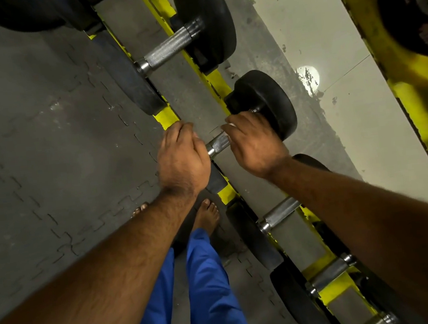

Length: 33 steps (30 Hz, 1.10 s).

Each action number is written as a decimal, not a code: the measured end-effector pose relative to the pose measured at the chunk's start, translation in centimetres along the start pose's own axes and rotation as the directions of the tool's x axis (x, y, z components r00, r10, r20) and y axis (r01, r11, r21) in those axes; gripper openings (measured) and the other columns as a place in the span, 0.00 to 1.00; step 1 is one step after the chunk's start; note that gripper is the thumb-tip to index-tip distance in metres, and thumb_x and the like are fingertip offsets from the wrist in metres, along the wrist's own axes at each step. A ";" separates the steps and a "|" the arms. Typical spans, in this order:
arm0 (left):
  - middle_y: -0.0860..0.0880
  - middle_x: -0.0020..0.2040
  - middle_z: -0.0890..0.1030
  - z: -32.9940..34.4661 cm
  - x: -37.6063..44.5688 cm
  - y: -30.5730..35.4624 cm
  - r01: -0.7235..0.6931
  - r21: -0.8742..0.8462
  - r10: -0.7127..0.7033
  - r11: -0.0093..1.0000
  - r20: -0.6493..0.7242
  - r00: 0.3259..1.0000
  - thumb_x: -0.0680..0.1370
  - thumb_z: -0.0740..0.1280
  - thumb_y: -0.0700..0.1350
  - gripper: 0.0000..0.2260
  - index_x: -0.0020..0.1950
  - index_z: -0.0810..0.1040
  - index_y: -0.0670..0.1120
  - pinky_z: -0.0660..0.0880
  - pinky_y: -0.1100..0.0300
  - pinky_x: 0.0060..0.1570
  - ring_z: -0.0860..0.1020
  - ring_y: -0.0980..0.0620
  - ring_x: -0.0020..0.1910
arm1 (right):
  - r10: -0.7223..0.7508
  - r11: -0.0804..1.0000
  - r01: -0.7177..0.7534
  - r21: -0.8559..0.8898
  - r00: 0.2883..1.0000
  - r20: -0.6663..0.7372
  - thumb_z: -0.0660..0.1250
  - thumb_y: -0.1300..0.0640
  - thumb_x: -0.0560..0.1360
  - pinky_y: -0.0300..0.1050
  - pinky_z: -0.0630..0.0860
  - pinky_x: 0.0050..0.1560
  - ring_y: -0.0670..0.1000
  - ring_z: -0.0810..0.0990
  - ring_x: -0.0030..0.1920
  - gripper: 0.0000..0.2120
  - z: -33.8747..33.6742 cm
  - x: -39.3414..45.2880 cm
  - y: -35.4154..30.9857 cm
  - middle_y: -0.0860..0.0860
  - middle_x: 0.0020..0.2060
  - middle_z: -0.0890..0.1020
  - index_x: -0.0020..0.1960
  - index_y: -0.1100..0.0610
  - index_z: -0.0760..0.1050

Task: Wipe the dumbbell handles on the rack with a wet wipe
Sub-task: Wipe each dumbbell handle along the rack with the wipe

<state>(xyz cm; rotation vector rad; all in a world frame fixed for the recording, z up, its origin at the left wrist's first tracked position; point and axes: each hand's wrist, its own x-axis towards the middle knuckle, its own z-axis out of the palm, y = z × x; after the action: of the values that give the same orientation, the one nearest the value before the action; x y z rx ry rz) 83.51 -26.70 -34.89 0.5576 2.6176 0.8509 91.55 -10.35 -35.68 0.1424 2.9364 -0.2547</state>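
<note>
A yellow rack runs diagonally and carries several black dumbbells with knurled steel handles. On the middle dumbbell, a short stretch of handle shows between my two hands. My left hand covers the near end of that dumbbell, fingers curled over it. My right hand wraps the far part of the handle beside the black weight head. A small white edge of the wet wipe peeks out at my right fingertips.
A bigger dumbbell lies further up the rack, and two more handles lie nearer. Grey interlocking floor mats spread to the left. A mirror stands behind the rack. My bare feet and blue trousers are below.
</note>
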 end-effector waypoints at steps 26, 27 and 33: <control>0.41 0.61 0.79 -0.2 0.1 0.4 -0.008 -0.010 0.008 1.000 -0.004 1.000 0.80 0.50 0.48 0.23 0.62 0.78 0.37 0.71 0.52 0.61 0.75 0.44 0.61 | -0.002 0.994 0.011 0.109 0.996 -0.086 0.59 0.62 0.77 0.58 0.62 0.75 0.61 0.69 0.72 0.24 3.1 -2.1 -3.5 0.62 0.68 0.74 0.72 0.65 0.70; 0.42 0.61 0.79 -0.2 0.0 0.4 -0.004 -0.011 0.003 1.000 -0.005 1.000 0.80 0.50 0.48 0.23 0.62 0.78 0.38 0.71 0.52 0.60 0.75 0.45 0.60 | -0.086 0.992 0.092 0.089 0.994 -0.073 0.59 0.62 0.76 0.57 0.61 0.75 0.61 0.69 0.73 0.24 3.0 -2.2 -2.7 0.61 0.69 0.74 0.72 0.65 0.69; 0.43 0.61 0.79 0.0 0.0 0.2 0.004 -0.027 -0.004 1.000 -0.018 1.000 0.79 0.51 0.48 0.22 0.61 0.78 0.38 0.71 0.53 0.58 0.75 0.45 0.59 | 0.051 0.998 -0.047 0.029 0.990 -0.128 0.59 0.63 0.75 0.59 0.64 0.74 0.62 0.70 0.72 0.25 2.9 -1.5 -1.6 0.62 0.68 0.74 0.72 0.66 0.69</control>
<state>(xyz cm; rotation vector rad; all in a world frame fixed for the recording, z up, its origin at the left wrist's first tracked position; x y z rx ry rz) 83.59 -26.58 -34.79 0.5395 2.6183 0.8922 93.40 -12.60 -37.93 0.2435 3.0533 -0.2873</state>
